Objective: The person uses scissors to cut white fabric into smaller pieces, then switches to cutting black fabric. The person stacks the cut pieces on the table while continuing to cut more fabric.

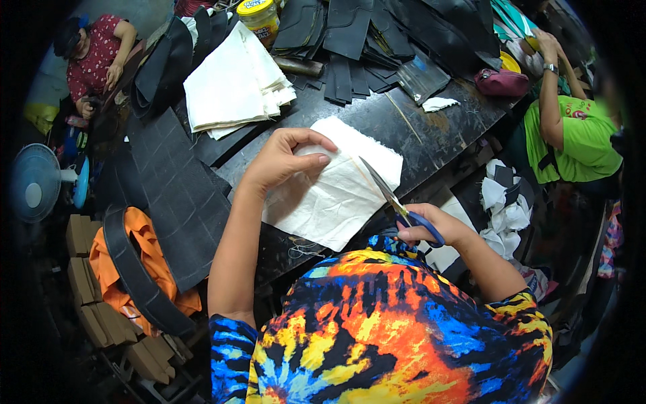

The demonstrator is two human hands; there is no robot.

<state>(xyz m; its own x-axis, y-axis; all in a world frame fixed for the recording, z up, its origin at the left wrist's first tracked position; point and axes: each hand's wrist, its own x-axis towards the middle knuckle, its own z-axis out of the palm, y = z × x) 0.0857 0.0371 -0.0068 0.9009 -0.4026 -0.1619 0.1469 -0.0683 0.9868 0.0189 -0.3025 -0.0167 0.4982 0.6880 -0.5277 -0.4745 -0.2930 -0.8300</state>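
Observation:
A piece of white cloth (323,209) is at the table's near edge, with a frayed upper right part. My left hand (289,160) is closed on its upper left, thumb and forefinger pinching the fabric. In my right hand (441,222) is a pair of scissors (386,188) with blue handles. Their blades point up and to the left, over the right part of the cloth. Whether the lower blade passes beneath the fabric is hard to make out. Beyond my left hand lies a stack of white cloth pieces (232,81).
Dark cut pieces (346,30) cover the far side of the black table (431,145). A yellow-lidded jar (259,20) and a maroon pouch (499,82) stand there. White scraps (501,209) hang at right. Two people work nearby, one in green (579,138), one in red (101,47).

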